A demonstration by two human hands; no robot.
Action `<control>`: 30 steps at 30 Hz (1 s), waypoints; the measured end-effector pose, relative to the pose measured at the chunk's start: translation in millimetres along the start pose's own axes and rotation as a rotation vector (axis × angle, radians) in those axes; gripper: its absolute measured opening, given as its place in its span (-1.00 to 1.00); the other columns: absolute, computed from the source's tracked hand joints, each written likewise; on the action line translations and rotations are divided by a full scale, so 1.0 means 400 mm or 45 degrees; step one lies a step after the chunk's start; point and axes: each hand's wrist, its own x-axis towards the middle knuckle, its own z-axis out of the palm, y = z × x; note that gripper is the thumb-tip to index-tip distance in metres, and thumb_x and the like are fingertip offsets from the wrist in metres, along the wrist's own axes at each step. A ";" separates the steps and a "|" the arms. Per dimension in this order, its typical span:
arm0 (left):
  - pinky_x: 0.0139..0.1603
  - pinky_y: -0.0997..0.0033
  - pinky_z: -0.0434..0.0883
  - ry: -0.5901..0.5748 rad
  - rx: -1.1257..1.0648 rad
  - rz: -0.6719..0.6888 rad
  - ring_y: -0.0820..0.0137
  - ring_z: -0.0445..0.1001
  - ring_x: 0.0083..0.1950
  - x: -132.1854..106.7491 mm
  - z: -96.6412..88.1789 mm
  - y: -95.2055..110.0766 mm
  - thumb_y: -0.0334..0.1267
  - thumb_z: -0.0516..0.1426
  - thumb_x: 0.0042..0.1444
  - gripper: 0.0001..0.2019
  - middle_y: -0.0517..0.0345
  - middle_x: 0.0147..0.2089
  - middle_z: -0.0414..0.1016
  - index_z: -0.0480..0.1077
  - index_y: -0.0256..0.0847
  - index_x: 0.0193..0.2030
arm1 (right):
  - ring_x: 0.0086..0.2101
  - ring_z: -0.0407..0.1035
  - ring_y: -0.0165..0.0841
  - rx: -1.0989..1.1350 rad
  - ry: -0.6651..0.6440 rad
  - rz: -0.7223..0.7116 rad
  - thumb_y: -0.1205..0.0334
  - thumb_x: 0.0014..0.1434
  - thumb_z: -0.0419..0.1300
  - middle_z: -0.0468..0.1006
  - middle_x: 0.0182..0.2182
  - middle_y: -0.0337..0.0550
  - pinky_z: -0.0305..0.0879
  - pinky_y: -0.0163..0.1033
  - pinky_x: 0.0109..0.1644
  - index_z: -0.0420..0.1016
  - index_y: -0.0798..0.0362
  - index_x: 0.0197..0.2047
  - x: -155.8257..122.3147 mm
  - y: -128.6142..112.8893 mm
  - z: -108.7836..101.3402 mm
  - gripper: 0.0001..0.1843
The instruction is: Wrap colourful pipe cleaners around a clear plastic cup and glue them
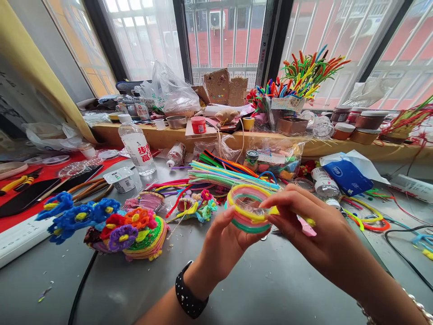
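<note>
My left hand point(221, 246) grips a clear round tub point(248, 205) from below and the side. Pipe cleaners in yellow, pink and green ring the tub's wall, with a yellow pipe cleaner point(273, 211) uppermost. The fingertips of my right hand point(307, 221) pinch that yellow pipe cleaner at the tub's right rim. A small pink piece point(307, 227) shows beneath the right hand; its kind is unclear. To the left on the table lies a coiled pipe-cleaner piece point(149, 243) topped with fuzzy flowers point(123, 235), beside blue pipe-cleaner flowers point(79, 216).
Behind my hands lies a bundle of pastel pipe cleaners point(230, 175). A clear bottle point(137, 146) stands left of it, near a small plastic cup point(123, 179). At right are a lying bottle point(325, 187), a blue tissue pack point(350, 174) and a black cable point(402, 253).
</note>
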 end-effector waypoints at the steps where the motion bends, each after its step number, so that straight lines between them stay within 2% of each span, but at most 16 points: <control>1: -0.05 0.39 0.46 -0.022 0.009 -0.001 0.40 0.50 -0.05 -0.002 -0.001 0.001 -0.22 0.08 0.14 -0.73 0.06 -0.05 0.55 0.47 -0.22 -0.06 | -0.41 0.29 -0.53 -0.007 0.009 -0.019 0.38 0.22 0.07 0.38 -0.38 -0.25 0.25 -0.50 -0.34 0.34 0.03 -0.20 -0.002 -0.007 -0.002 -0.89; 4: -0.05 0.41 0.46 -0.083 0.027 -0.014 0.39 0.48 -0.01 -0.010 -0.007 0.002 -0.15 0.11 0.12 -0.71 0.09 -0.02 0.54 0.47 -0.20 -0.07 | -0.39 0.31 -0.53 -0.067 0.073 -0.080 0.41 0.21 0.07 0.41 -0.35 -0.24 0.27 -0.52 -0.30 0.33 0.03 -0.19 -0.007 -0.027 -0.006 -0.87; 8: -0.03 0.41 0.43 -0.090 0.067 -0.020 0.33 0.46 0.03 -0.016 -0.014 0.000 0.02 0.11 0.08 -0.57 0.09 0.02 0.52 0.45 -0.20 -0.01 | -0.39 0.33 -0.53 -0.135 0.087 -0.111 0.41 0.19 0.08 0.41 -0.36 -0.23 0.28 -0.53 -0.31 0.35 0.04 -0.18 -0.009 -0.042 -0.005 -0.86; 15: -0.07 0.43 0.44 -0.035 0.111 -0.021 0.37 0.48 -0.02 -0.008 -0.010 -0.002 -0.04 0.09 0.12 -0.65 0.10 0.00 0.53 0.47 -0.19 -0.06 | -0.40 0.33 -0.55 -0.145 0.103 -0.087 0.40 0.19 0.09 0.41 -0.37 -0.24 0.27 -0.55 -0.29 0.37 0.06 -0.19 -0.009 -0.034 0.001 -0.88; 21: -0.07 0.43 0.43 0.025 0.145 -0.016 0.36 0.49 -0.04 -0.004 -0.003 -0.002 0.08 0.08 0.07 -0.54 0.07 -0.01 0.53 0.46 -0.21 -0.05 | -0.35 0.37 -0.51 -0.164 0.089 -0.100 0.37 0.22 0.06 0.46 -0.35 -0.20 0.28 -0.51 -0.29 0.35 0.05 -0.21 -0.005 -0.029 0.004 -0.90; 25: -0.10 0.44 0.43 0.051 0.171 -0.007 0.35 0.49 -0.05 -0.004 -0.002 -0.001 0.06 0.07 0.09 -0.57 0.06 -0.01 0.53 0.46 -0.19 -0.05 | -0.41 0.36 -0.50 -0.156 0.088 -0.099 0.39 0.20 0.08 0.44 -0.39 -0.22 0.29 -0.49 -0.37 0.35 0.05 -0.22 -0.001 -0.027 0.006 -0.91; 30: -0.10 0.43 0.44 0.087 0.177 -0.002 0.35 0.49 -0.04 -0.004 0.000 0.000 0.06 0.05 0.11 -0.58 0.04 0.00 0.52 0.46 -0.20 -0.06 | -0.41 0.36 -0.46 -0.141 0.067 -0.076 0.40 0.19 0.08 0.46 -0.36 -0.19 0.30 -0.44 -0.36 0.35 0.04 -0.22 -0.002 -0.026 0.005 -0.90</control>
